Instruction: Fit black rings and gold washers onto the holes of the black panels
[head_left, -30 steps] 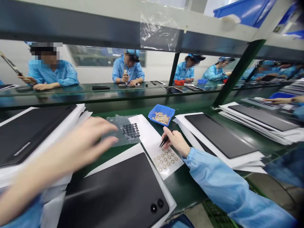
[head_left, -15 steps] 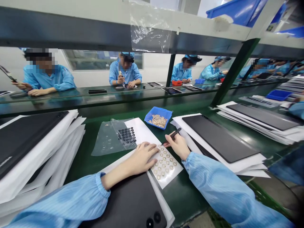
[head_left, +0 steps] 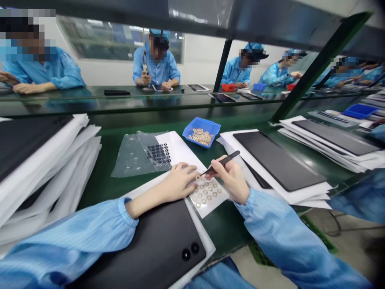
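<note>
Black tweezers (head_left: 229, 157) are pinched in my right hand (head_left: 234, 180). Their tip points down at the upper left corner of a white sheet with rows of small gold-coloured rings (head_left: 207, 209). My left hand (head_left: 179, 182) lies flat with fingers apart, its fingertips at the left edge of that sheet. Under my left forearm is a black tablet-like panel (head_left: 150, 245) with two round lens rings at its corner, resting on white paper. Beyond my left hand lies a clear plastic sheet with rows of black rings (head_left: 159, 153). Whether the tweezers grip a ring is too small to tell.
A blue bin (head_left: 188, 127) of loose rings stands behind the sheets. Paper-layered stacks of dark panels lie left (head_left: 27, 140) and right (head_left: 276, 160). A green slanted post (head_left: 319, 68) and an overhead shelf (head_left: 120, 12) frame the bench. Co-workers in blue sit opposite.
The camera view has tilted downward. My right hand has turned and lifted the tweezers, whose tip now sits over the sheet's upper left corner. My left hand stays on the sheet.
</note>
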The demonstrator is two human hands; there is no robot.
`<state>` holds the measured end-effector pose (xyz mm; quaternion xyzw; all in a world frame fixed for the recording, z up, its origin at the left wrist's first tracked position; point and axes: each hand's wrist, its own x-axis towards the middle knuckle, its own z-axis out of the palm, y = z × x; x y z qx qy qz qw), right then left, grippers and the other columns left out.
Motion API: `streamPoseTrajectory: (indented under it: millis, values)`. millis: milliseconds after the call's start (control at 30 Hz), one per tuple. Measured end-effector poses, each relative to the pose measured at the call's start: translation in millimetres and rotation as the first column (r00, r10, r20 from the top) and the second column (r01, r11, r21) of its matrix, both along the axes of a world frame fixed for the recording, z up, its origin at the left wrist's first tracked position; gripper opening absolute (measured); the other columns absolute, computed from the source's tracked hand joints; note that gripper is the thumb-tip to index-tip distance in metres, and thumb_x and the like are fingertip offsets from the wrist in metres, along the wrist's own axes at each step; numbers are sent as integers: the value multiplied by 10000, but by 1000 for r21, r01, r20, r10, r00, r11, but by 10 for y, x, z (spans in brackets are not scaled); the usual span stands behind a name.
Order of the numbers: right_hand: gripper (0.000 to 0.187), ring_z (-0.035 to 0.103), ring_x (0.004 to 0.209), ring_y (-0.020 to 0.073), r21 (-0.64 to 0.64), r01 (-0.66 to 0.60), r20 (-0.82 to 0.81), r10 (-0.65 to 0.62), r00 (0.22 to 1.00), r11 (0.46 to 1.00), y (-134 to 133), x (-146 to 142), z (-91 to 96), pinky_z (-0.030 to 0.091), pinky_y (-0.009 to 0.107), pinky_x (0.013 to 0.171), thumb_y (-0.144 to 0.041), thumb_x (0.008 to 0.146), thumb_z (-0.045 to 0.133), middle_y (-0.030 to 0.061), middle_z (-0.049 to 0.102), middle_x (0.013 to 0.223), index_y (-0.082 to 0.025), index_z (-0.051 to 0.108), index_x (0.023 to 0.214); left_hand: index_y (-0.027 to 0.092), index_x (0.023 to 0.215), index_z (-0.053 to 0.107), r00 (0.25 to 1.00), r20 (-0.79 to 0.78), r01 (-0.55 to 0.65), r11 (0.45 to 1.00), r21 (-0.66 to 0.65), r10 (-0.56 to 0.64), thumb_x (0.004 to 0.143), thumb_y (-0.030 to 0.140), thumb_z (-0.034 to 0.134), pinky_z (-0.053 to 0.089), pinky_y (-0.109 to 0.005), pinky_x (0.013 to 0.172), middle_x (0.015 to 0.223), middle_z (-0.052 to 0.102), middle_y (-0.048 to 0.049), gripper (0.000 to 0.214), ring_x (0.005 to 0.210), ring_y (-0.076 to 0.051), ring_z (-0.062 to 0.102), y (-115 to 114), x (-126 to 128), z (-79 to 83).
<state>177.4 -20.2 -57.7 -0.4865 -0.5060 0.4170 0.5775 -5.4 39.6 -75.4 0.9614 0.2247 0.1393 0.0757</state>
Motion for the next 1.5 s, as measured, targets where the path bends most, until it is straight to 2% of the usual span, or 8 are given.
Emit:
streamPoseTrajectory:
  millis: [67,167,333,467,567,767,1367,1500]
  values:
    - [378,677,524,162,-55,-90,-34,88,996,994,-332,-130,20,592,292,551,-523,774,684,-8,646,627,-184,517,773,160,1210,569,1000,27,6,1000,-25,-5,929,269,477,395,-523,959,1287,530,-128,315,1149,-318,431,12,13,-4]
    - [327,653,488,133,-159,-116,-53,109,993,980,-802,-312,-63,562,253,509,-489,864,597,-6,645,624,-176,528,801,109,1177,568,996,92,13,998,-56,-8,952,226,435,364,-481,1025,1255,526,-155,286,1185,-289,417,-41,-18,51]
    - [288,613,464,121,-212,-8,-71,-8,997,977,-1175,-466,-293,539,239,476,-453,930,510,-17,616,565,-187,513,820,103,1087,580,987,144,88,990,-110,-72,984,158,361,433,-338,963,1105,585,-117,249,1058,-197,514,-513,-385,221]
    - [271,603,452,122,-182,41,-80,-56,995,982,-1201,-477,-316,527,230,454,-437,929,518,-17,612,559,-194,501,810,132,1089,570,970,162,206,969,-137,-183,956,125,398,445,-323,925,1053,590,-100,218,1057,-209,505,-955,-731,215]
    - [260,593,434,114,-170,54,-28,-59,998,984,-1203,-481,-292,524,215,452,-420,933,517,-21,602,539,-191,502,811,135,1104,581,943,93,327,941,-89,-319,948,149,398,443,-352,896,1018,596,-109,241,1029,-243,510,-1102,-792,175]
    - [221,593,426,112,-151,70,29,-66,997,986,-1215,-492,-328,516,207,442,-385,943,510,-22,610,549,-192,497,835,161,1098,596,942,39,334,941,-47,-333,937,159,420,437,-360,882,996,595,-97,239,981,-244,520,-1083,-718,161]
    - [183,601,414,115,-115,79,87,-69,994,990,-1215,-496,-316,524,199,428,-343,950,506,-31,605,537,-203,498,833,165,1117,593,945,27,326,942,-77,-325,906,145,481,439,-345,867,994,598,-89,239,973,-235,522,-1078,-708,176]
    - [185,594,402,116,-111,84,110,-72,991,990,-1210,-499,-325,521,205,418,-339,947,508,-32,599,529,-201,496,824,160,1137,580,943,25,333,938,-91,-332,933,156,437,432,-360,872,1002,590,-94,250,976,-244,510,-1079,-726,170]
